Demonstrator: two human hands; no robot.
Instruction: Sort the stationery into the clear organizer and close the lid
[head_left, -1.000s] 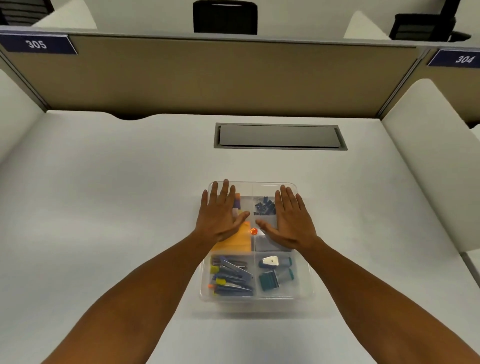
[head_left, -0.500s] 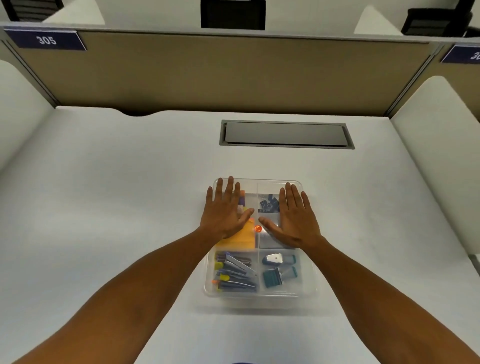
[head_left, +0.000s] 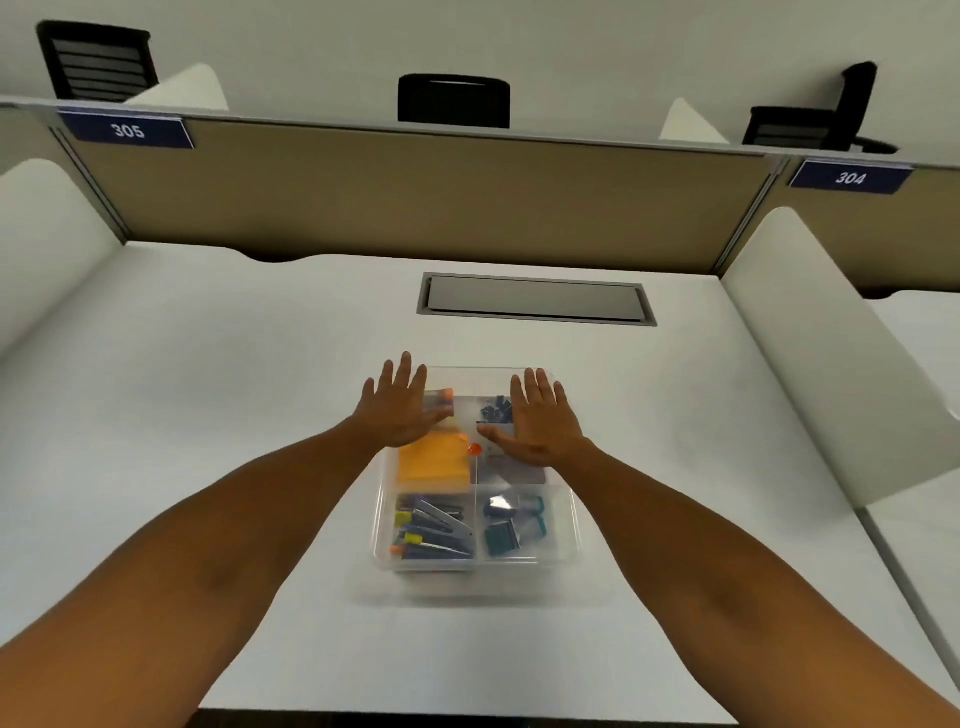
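Now press evenly with both flat, open-fingered hands — left hand (head_left: 397, 410), right hand (head_left: 537, 421) — until the clear organizer (head_left: 475, 564) lid (head_left: 519, 470) seats all round.

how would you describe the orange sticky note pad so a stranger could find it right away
On the white desk sits a clear organizer. The sticky note pad lies in its left middle compartment, just nearer than the left hand. It is the only flat, solid orange block.
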